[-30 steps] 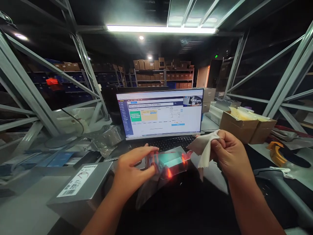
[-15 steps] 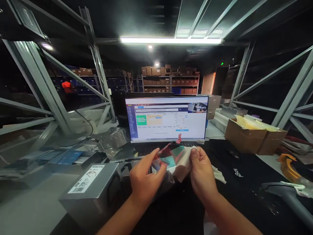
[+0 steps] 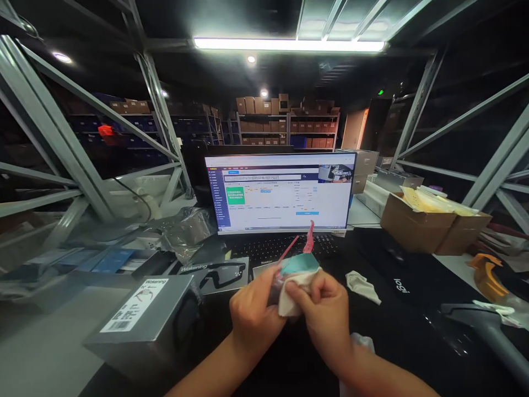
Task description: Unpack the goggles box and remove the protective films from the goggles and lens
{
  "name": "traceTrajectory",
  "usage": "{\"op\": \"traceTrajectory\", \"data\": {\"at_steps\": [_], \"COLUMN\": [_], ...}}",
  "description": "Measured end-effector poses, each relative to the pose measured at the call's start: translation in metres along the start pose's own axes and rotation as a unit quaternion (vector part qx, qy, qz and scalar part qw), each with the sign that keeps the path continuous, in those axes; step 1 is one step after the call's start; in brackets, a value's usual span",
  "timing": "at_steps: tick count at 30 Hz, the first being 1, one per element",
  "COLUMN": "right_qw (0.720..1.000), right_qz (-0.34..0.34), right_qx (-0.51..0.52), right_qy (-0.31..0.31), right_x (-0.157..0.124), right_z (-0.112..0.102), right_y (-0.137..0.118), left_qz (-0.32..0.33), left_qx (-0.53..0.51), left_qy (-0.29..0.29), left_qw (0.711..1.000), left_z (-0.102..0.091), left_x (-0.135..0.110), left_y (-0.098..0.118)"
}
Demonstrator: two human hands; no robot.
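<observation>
Head view: my left hand (image 3: pixel 252 311) pinched the sunglasses (image 3: pixel 298 263) while my right hand (image 3: pixel 326 314) pressed a cloth (image 3: pixel 291 292) on the lens, above the black mat (image 3: pixel 413 309). Red temples pointed up toward the monitor (image 3: pixel 281 190); grey box (image 3: pixel 140 325) left, open mat right.

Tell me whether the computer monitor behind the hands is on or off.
On: the wide computer monitor glows white, showing a web page with a green box.

Glowing at the back of the dark desk (image 3: pixel 413 342): a wide lit monitor (image 3: pixel 281 190), black keyboard (image 3: pixel 285 245) lying just before it. Sitting at left: a grey labelled cardboard box (image 3: pixel 140 322). Lying right of centre: a crumpled white cloth scrap (image 3: pixel 361 284). Standing far right: an open brown cardboard carton (image 3: pixel 430 226) holding yellowish sheets.
</observation>
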State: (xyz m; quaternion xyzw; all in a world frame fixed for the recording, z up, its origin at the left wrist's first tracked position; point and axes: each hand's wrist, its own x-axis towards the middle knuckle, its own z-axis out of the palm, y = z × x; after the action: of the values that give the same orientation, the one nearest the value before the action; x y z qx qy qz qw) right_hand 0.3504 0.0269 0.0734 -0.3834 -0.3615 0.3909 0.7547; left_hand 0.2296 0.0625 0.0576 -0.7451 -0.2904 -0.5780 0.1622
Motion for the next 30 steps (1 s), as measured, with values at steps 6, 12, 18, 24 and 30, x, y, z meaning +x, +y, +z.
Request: {"op": "traceTrajectory", "data": {"at_steps": [6,12,18,24,30], "right_qw": [0.988,0.998,0.998,0.994,0.968], "right_qz": [0.07,-0.063,-0.03,0.04,-0.192], "right_qx": [0.134,-0.005,-0.013,0.105,-0.154], "right_qy": [-0.014,0.008,-0.05,-0.007,-0.037], "right_x": [0.024,-0.002,0.002,0.02,-0.006], "right_z": [-0.007,0.004,0.0,-0.004,0.001], "right_y": [-0.032,0.004,-0.011,-0.025,0.004], "left_qz": [0.008,-0.063,-0.058,-0.029,-0.145], "left_qx": [-0.08,-0.106,-0.099,-0.104,-0.157], "left_qy": [-0.035,-0.081,-0.093,-0.12,-0.162], "left_qw": [0.996,0.989,0.989,0.987,0.963], "left_z": [0.007,0.0,-0.004,0.0,-0.011], "left_x": [-0.005,-0.009,-0.014,-0.009,-0.003], "left_y": [0.01,0.005,0.004,0.007,0.009]}}
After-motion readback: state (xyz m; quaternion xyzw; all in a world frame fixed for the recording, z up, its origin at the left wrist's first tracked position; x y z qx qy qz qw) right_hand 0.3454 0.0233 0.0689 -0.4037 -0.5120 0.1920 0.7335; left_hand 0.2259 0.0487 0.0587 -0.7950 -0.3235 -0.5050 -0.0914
